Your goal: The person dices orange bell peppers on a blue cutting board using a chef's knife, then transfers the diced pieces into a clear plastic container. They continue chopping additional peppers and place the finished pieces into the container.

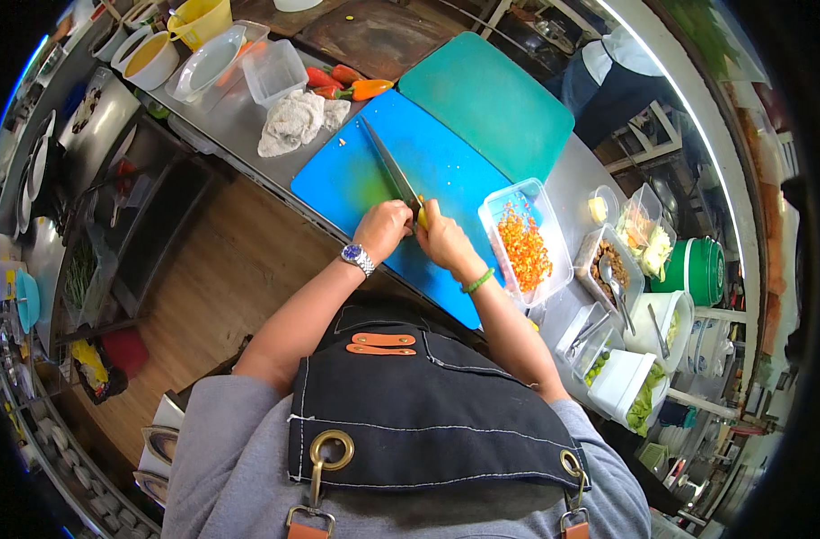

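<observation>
Over the near edge of the blue cutting board (338, 175), my right hand (447, 241) grips the yellow handle of a kitchen knife (392, 163). The long blade points away and to the left across the board. Close beside the handle, my left hand (383, 229) is closed with its fingers curled; whatever it pinches is hidden or too small to name. Small crumbs of food lie on the board. Just right of my right hand, a clear plastic container (563, 265) holds finely chopped orange-red pieces (524, 247).
A green cutting board (491, 103) adjoins the blue one. Beyond its left end lie a crumpled white cloth (293, 123), several red and orange peppers (371, 88) and a clear tub (273, 74). Food containers, a green lidded bucket (697, 271) and a white tub (622, 382) crowd the right side. Another person (608, 85) stands beyond.
</observation>
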`<state>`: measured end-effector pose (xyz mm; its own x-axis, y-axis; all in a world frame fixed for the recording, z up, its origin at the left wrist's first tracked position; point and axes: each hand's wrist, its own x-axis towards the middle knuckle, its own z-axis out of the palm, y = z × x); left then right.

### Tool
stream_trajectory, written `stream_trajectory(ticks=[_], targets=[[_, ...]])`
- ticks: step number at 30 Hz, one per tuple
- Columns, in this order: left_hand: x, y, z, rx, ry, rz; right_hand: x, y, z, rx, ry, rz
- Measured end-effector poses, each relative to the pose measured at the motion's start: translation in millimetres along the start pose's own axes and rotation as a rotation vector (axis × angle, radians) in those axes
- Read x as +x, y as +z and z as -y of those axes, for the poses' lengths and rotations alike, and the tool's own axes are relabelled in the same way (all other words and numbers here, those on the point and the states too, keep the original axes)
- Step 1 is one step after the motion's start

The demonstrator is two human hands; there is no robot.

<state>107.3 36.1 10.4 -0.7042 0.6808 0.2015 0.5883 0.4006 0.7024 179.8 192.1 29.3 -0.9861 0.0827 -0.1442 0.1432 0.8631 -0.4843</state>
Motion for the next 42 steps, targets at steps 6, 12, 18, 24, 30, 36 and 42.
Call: stream_trajectory(ticks=[6,12,18,24,30,36,42], targets=[[-10,1,1,-0.026,-0.053,-0.023,-25,-23,18,-0.047,0.053,0.043],[-9,1,2,0.013,-0.104,-0.004,-52,-5,24,-0.124,0.082,0.034],[-7,1,7,0.053,-0.050,-0.017,-10,8,18,-0.112,0.036,-0.013],[-8,-2,5,-0.037,-0.037,-0.021,-41,19,19,-0.095,0.118,0.013],[-9,-8,1,-0.055,-0.051,-0.027,-4,-17,13,-0.005,0.051,0.016],[-12,-14,-9,0.025,-0.075,-0.079,-40,-25,22,-0.049,0.054,0.054],[-15,-9,-1,0.035,-0.160,0.012,-50,-37,43,-0.123,0.136,0.123]])
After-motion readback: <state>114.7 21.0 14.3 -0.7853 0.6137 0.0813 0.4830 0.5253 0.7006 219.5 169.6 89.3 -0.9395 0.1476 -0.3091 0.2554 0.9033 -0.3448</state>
